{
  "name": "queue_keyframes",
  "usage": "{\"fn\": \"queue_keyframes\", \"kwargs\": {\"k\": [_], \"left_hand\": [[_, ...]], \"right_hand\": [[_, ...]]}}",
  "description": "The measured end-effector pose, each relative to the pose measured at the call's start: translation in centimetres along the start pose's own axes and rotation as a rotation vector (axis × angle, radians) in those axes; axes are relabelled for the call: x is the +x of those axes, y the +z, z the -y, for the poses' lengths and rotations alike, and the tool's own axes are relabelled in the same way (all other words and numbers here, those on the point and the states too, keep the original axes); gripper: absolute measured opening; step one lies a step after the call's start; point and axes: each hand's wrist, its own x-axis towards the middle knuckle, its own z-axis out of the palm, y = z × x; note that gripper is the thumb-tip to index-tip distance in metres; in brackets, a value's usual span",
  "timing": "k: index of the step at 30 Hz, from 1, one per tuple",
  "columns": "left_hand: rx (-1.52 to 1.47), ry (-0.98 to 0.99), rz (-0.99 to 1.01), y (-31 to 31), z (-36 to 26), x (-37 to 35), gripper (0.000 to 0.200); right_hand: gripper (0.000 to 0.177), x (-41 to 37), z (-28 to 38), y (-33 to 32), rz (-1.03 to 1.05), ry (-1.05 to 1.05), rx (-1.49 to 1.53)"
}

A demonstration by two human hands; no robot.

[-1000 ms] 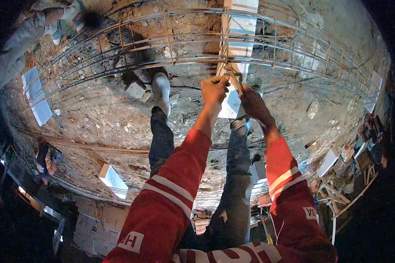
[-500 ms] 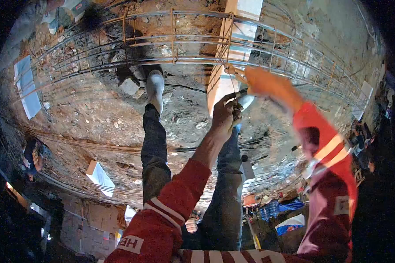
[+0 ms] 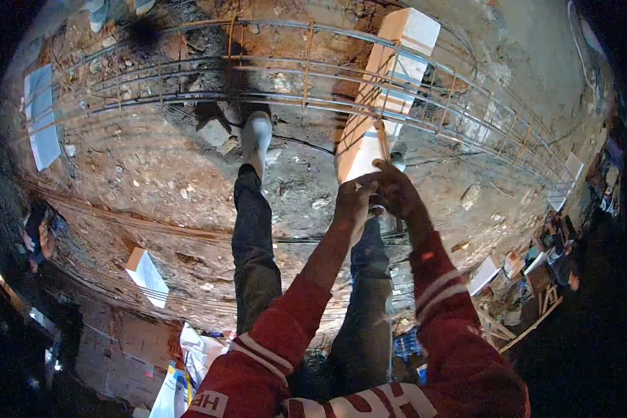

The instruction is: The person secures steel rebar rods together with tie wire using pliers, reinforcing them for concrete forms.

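Rebar cage [image 3: 307, 66]: lies across the upper part of my view, long bars tied with square stirrups, passing over a long pale block [image 3: 359, 157] on the ground [image 3: 306, 167]. A slender tool [image 3: 382, 141] stands out from my right hand [image 3: 399, 191], its far tip at the cage's near bars, above the block.

Hands: my right hand is curled round the tool, forefinger and thumb region partly in shadow. My left hand [image 3: 356, 198] is close against it, fingers bent in near the block's near end; I cannot tell what, if anything, it pinches.

Surroundings: my left shoe [image 3: 258, 131] is on the ground left of the block, a grey rock [image 3: 212, 132] just beside it. A white block [image 3: 42, 118] lies near the ground's left edge, another [image 3: 148, 279] nearer to me on the left, past a run of thin rods [image 3: 146, 233]. Wood scraps [image 3: 522, 327] are heaped toward the near right. Another person's feet [image 3: 97, 15] show at the far left corner.
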Motion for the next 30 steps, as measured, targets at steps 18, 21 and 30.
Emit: {"fn": "queue_keyframes", "kwargs": {"k": [18,21,30], "left_hand": [[0.345,-0.067,-0.014,0.2,-1.5,2.0,0.08],[0.363,0.077,0.079,1.5,1.5,8.2,0.058],[0.765,0.528,-0.153,2.5,4.4,12.5,0.044]], "right_hand": [[0.034,-1.3,1.0,-3.6,-0.118,0.136,-0.7],[0.03,-2.2,0.4,-4.6,-0.417,-0.164,-1.45],[0.031,-2.3,-2.7,-6.0,-0.606,-0.422,-2.035]]}}
